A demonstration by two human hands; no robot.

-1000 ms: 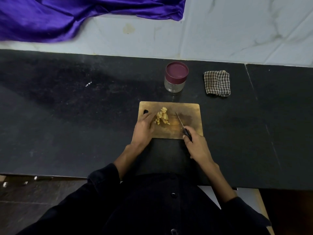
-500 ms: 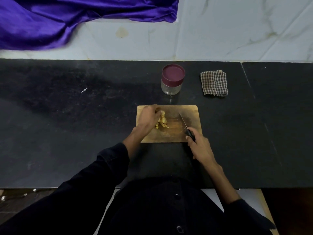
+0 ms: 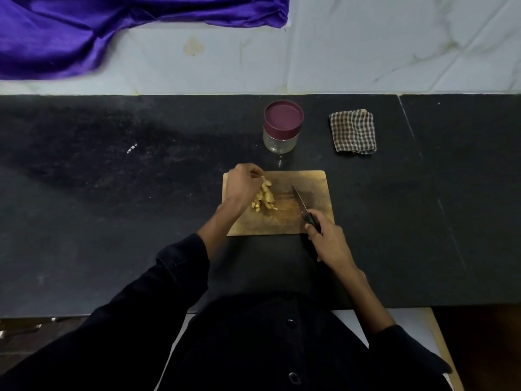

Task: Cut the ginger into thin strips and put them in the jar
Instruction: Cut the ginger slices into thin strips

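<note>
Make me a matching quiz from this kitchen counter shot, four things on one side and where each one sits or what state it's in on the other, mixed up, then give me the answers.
Things:
1. jar
2. knife
3. ginger
4. checked cloth

Places or states:
A. folded on the counter, right of the jar
B. in pieces on the cutting board
C. closed with a maroon lid, behind the board
D. held by the right hand, blade over the board

Pairs: 1-C, 2-D, 3-B, 4-A
</note>
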